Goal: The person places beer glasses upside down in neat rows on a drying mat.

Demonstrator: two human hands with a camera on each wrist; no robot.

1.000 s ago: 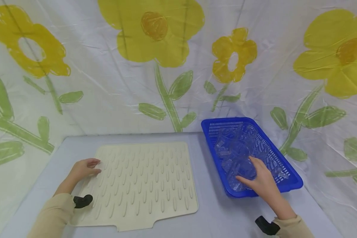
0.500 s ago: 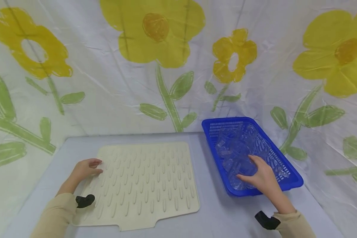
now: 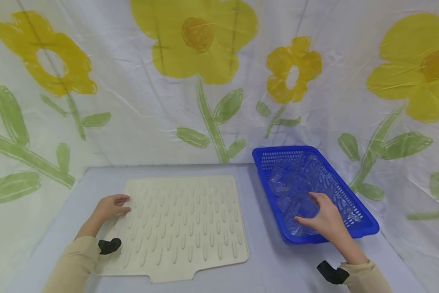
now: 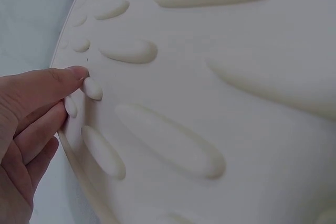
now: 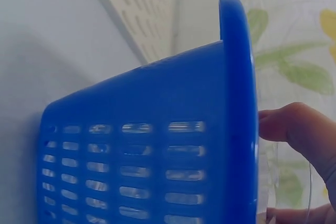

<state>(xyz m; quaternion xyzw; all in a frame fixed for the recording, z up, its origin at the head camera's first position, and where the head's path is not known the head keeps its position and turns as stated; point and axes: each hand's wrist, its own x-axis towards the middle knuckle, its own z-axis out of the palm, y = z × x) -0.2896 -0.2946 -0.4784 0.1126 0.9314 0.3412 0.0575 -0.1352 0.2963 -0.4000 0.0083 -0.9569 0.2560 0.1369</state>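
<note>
My right hand [image 3: 325, 217] is over the near end of a blue plastic basket [image 3: 367, 230], thumb and fingers spread around a clear cup [image 3: 304, 208]. In the right wrist view, the thumb [image 5: 299, 127] shows just past the basket rim, with the cup's curved, transparent edge beside it. Several other clear pieces, some cup-like, lie jumbled in the basket. My left hand [image 3: 109, 208] rests at the left edge of a cream mat [image 3: 190, 260] with raised oval ridges. In the left wrist view, its fingertips [image 4: 79, 72] touch the mat beside small ridges, fingers slightly bent.
A pale cloth-covered table [image 3: 261, 268] lies under the mat and basket. Behind it hangs a white curtain [image 3: 146, 122] painted with yellow flowers. Black wrist mounts [image 3: 333, 273] are strapped at both sleeves.
The whole head view has shifted slightly, moving the scene a little to the right. Both hands keep nearly the same places at the mat and the basket.
</note>
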